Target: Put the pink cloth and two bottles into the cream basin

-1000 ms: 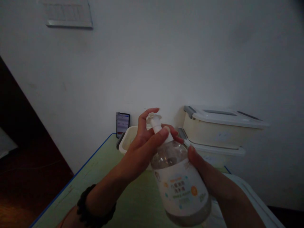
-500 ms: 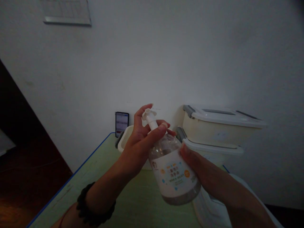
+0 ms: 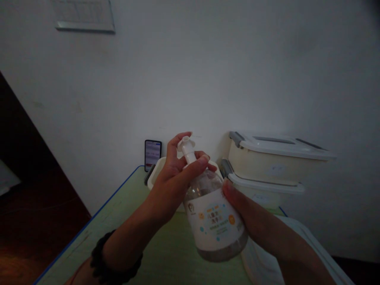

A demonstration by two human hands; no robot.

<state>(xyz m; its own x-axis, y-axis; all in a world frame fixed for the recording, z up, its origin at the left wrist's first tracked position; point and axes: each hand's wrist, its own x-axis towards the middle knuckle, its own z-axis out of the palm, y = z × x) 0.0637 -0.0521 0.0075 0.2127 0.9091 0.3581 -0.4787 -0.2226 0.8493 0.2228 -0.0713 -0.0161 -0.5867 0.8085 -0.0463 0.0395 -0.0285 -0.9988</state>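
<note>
A clear pump bottle (image 3: 215, 225) with a white label, printed in orange, blue and green, is held up over the table, its top leaning to the left. My left hand (image 3: 173, 178) is closed around the collar below the white pump head (image 3: 186, 145), thumb across the front and index finger raised behind the head. With the thumb on the front upper right of the label, my right hand (image 3: 243, 202) grips the bottle's side; its other fingers are hidden behind the bottle. Some liquid shows inside the bottle.
Behind my left hand stands an open white bin (image 3: 154, 174). A phone (image 3: 152, 154) leans on the wall at the back. Two lidded storage boxes (image 3: 276, 166) are stacked at right. A white lid-like piece (image 3: 261, 261) lies on the green table (image 3: 118, 209) beneath my right forearm.
The bottle's lower part has shifted slightly left and down, and my right hand has moved left with it. Both hands keep their hold.
</note>
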